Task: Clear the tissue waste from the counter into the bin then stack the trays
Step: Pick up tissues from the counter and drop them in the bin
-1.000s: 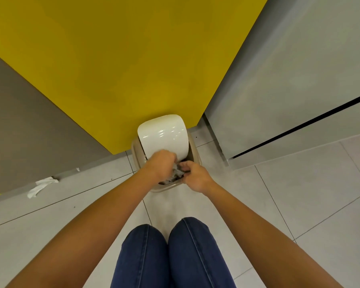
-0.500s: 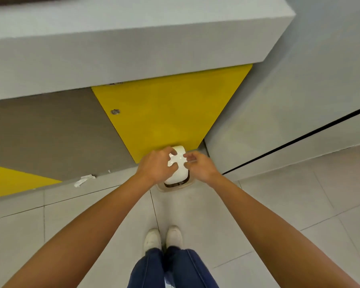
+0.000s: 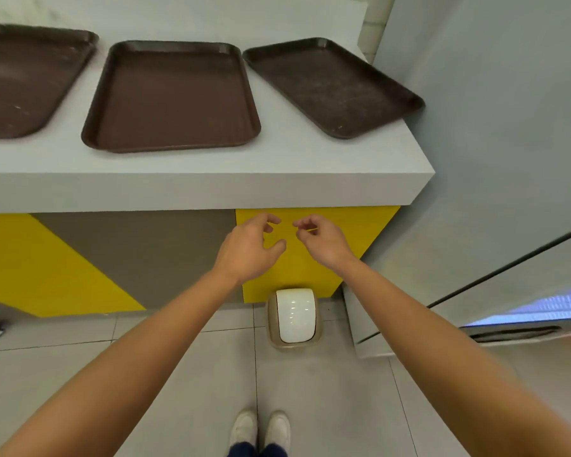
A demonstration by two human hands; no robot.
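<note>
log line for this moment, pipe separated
stage: stacking not begun | left hand: empty | right hand: empty | bin: lid shut | trays: three, unstacked on counter

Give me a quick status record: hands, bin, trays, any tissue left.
left hand: empty, fingers loosely curled
right hand: empty, fingers loosely curled
bin: below the counter, lid shut
trays: left tray, middle tray, right tray, side by side on counter, empty
tissue: none seen
</note>
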